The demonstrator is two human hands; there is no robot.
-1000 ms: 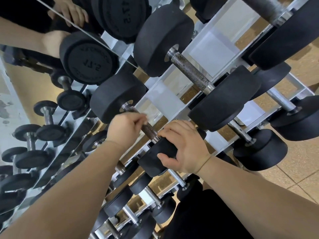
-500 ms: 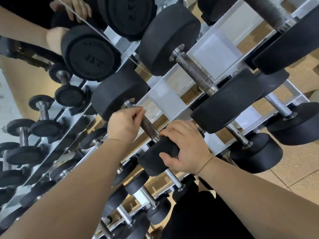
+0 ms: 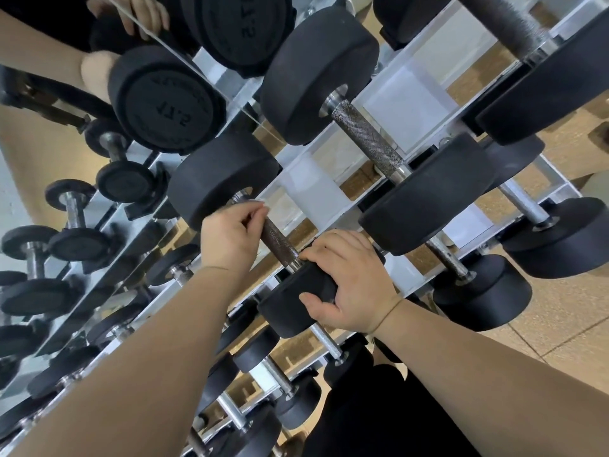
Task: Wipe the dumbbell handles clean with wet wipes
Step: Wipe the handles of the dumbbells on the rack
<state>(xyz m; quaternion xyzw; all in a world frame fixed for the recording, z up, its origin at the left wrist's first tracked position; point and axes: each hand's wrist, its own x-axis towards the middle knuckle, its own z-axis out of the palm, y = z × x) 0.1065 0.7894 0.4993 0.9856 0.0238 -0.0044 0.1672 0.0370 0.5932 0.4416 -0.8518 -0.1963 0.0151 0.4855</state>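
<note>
On a rack [image 3: 309,189], the left hand [image 3: 230,240] curls round the handle [image 3: 279,243] of one dumbbell [image 3: 224,179], any wipe hidden, while the right hand [image 3: 351,286] grips its near weight [image 3: 290,300]; most handles likely still need wiping.

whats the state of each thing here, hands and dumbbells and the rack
left hand, fingers curled round the dumbbell handle near its far end
right hand, gripping the near weight head
dumbbell handle, lying across the rack, middle part bare
wet wipe, mostly hidden, maybe the pale edge at the left fingers
bigger dumbbell, resting on the rack, untouched
</note>
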